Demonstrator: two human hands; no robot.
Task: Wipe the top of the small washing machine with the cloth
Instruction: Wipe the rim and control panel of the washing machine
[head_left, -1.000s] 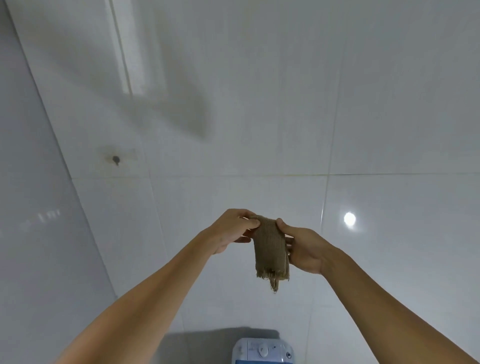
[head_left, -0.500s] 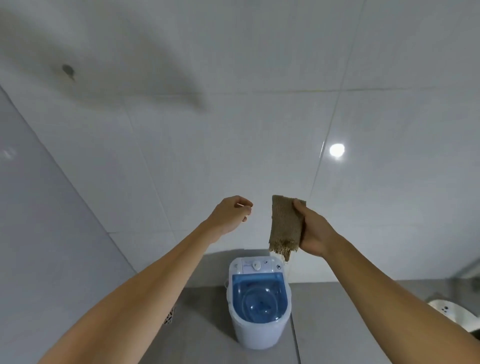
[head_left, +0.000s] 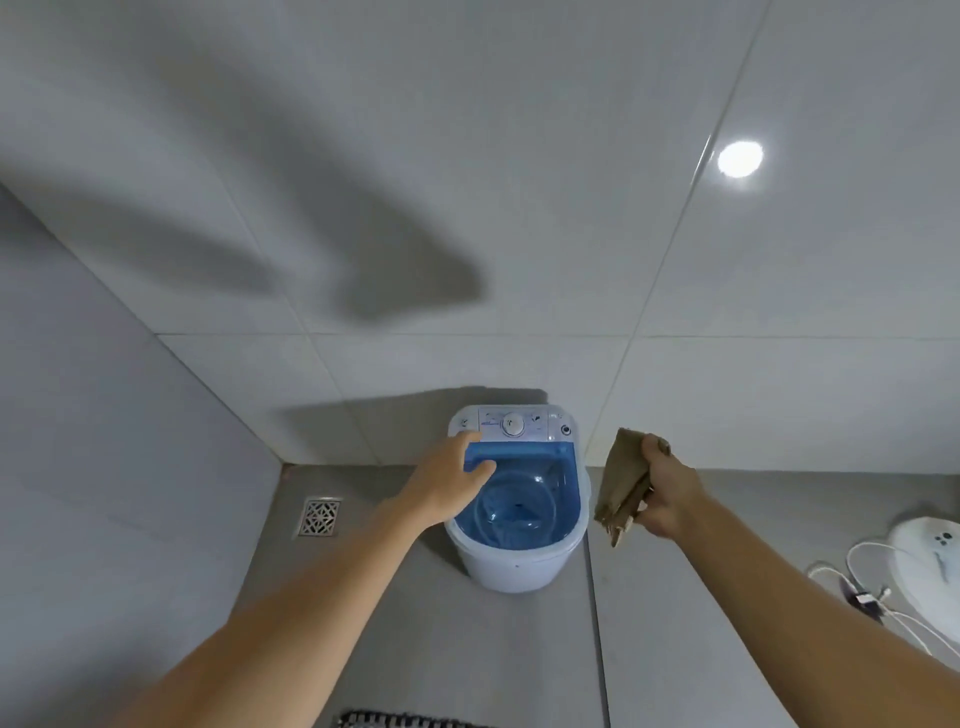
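Observation:
The small washing machine (head_left: 519, 566) stands on the grey floor against the white tiled wall, white-bodied with a clear blue lid and a white control panel with a dial at its back. My left hand (head_left: 447, 486) hovers over the lid's left rear corner, fingers loosely spread and empty; whether it touches the lid I cannot tell. My right hand (head_left: 662, 493) is to the right of the machine, clear of it, shut on a folded brown cloth (head_left: 623, 486) that hangs down from my fingers.
A metal floor drain (head_left: 318, 517) lies at the left by the wall corner. A white appliance (head_left: 930, 561) with white cables (head_left: 878, 597) sits at the far right. A dark patterned mat edge (head_left: 395, 719) shows at the bottom.
The view tilted down, bringing the machine up into view. My left hand let go of the cloth and dropped toward the machine's lid. My right hand lowered with the cloth.

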